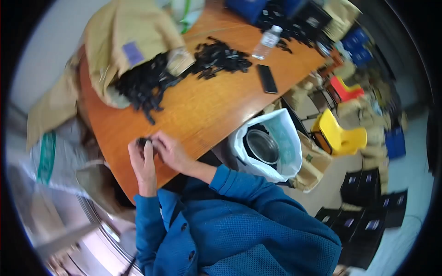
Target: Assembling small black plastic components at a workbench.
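Observation:
Above the near left part of the wooden table (202,108), my two hands meet. My left hand (143,162) pinches a small black part (143,141) between thumb and fingers. The fingers of my right hand (171,152) are closed against the same part from the right; its exact kind is too small and blurred to tell. Beyond them, a heap of similar black pieces (147,87) spills from the mouth of a large brown paper sack (133,32). Another pile of black pieces (221,59) lies to the right of it.
A clear plastic bottle (267,43) and a black phone (266,78) are toward the table's right side. Beside its right edge stands a white bag (292,138) with a metal bowl (263,146) inside. Farther right are a yellow chair (338,135) and black boxes (361,186).

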Demonstrator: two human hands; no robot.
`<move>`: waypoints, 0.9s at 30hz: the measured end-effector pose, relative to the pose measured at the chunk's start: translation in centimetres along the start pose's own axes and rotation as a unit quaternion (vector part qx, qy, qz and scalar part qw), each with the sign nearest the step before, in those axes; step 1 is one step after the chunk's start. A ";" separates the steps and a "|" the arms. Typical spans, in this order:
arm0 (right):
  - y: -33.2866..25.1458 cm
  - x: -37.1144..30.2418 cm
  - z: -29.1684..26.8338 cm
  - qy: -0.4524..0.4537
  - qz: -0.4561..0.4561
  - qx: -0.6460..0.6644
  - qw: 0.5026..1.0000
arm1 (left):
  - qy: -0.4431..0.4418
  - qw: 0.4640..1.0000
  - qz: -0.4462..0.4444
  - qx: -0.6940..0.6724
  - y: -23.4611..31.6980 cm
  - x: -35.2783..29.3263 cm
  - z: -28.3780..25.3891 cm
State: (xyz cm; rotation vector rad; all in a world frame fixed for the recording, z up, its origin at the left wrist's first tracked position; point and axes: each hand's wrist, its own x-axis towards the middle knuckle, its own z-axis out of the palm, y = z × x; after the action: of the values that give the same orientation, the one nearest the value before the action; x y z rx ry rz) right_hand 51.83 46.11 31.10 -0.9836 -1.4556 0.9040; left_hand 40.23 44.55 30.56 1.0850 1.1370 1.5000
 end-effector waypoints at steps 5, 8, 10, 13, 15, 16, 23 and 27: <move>-0.2 -0.6 -0.9 -0.008 0.128 0.038 0.991 | 0.030 0.999 -0.045 0.002 -0.2 0.3 2.0; 1.1 -0.6 -1.7 -0.019 0.054 -0.055 0.997 | 0.017 0.991 -0.114 -0.069 0.2 0.0 1.6; -2.1 0.6 -3.5 -0.087 0.135 -0.187 0.969 | 0.030 0.994 -0.074 -0.073 1.0 0.1 1.6; -1.4 1.3 -4.6 -0.176 0.140 -0.093 0.970 | -0.030 0.997 -0.027 -0.062 2.8 0.4 1.6; -0.7 1.7 -3.9 -0.233 0.187 -0.003 0.954 | -0.039 0.994 -0.044 -0.094 3.1 0.7 1.7; -0.2 1.7 -3.5 -0.200 0.190 0.049 0.960 | -0.030 0.992 -0.058 -0.109 3.1 0.9 1.7; 0.8 1.6 -3.1 -0.126 0.219 0.100 0.962 | -0.031 0.987 -0.110 -0.116 1.9 2.7 1.6; 1.9 2.5 -5.0 -0.136 0.253 0.093 0.953 | -0.059 0.979 -0.150 -0.123 0.7 4.4 2.8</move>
State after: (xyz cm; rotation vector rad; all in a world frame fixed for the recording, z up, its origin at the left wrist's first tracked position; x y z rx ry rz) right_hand 56.83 49.18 30.77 -1.1455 -1.3264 1.5733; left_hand 42.10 49.19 32.24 0.7840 0.9559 1.2820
